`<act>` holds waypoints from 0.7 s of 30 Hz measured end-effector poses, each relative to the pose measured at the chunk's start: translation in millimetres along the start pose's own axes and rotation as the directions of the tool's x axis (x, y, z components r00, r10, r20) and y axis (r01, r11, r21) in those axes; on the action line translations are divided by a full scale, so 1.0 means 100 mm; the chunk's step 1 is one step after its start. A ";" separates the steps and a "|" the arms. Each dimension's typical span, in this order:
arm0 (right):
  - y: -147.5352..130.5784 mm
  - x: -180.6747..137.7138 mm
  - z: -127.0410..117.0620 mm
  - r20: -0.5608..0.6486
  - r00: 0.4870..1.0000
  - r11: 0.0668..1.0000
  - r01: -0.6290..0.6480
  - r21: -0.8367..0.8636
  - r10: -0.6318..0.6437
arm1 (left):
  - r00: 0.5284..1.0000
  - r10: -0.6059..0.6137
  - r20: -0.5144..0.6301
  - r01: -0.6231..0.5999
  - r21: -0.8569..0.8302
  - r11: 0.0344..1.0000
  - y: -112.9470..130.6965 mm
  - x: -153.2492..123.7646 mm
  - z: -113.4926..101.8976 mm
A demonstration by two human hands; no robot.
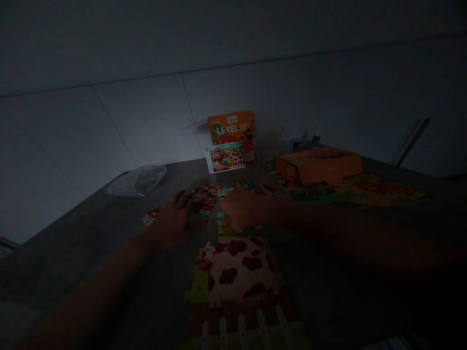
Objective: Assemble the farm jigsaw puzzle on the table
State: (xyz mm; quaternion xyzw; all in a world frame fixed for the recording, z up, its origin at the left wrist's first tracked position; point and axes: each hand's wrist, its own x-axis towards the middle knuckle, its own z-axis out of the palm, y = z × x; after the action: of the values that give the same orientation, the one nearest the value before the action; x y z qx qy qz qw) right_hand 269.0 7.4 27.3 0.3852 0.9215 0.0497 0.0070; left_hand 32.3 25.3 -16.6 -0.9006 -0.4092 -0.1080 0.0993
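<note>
The scene is very dark. A partly joined jigsaw (239, 272) with a spotted cow and a white fence lies on the table in front of me. My left hand (177, 216) rests flat on the table, fingers stretched toward a heap of loose puzzle pieces (207, 194). My right hand (239, 209) is curled at the top edge of the joined part, fingers pressed down on a piece I cannot make out.
An orange puzzle box (231, 131) stands against the wall with a picture card (226, 156) leaning on it. An open orange box (319, 165) sits on a finished puzzle (365, 192) at the right. A clear plastic bag (136, 181) lies at the left.
</note>
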 end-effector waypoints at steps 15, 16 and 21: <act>0.15 0.21 0.54 -0.333 0.942 1.000 -0.026 0.015 0.029 | 0.984 -0.163 0.070 0.168 -0.069 0.983 -0.07 -0.02 0.08; 0.15 0.21 0.54 -0.342 0.940 1.000 0.016 0.010 -0.011 | 0.985 -0.154 0.078 0.160 -0.078 0.984 -0.06 -0.01 0.07; 0.17 0.22 0.59 -0.387 0.911 0.988 0.154 0.003 -0.140 | 0.988 -0.115 0.101 0.125 -0.102 0.987 -0.05 0.01 0.04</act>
State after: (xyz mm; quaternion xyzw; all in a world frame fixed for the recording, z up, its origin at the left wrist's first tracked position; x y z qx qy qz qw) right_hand 268.4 40.2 -29.0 0.2975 0.9319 0.1083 -0.1772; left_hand 29.9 30.1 -19.6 -0.8824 -0.4605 -0.0929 0.0245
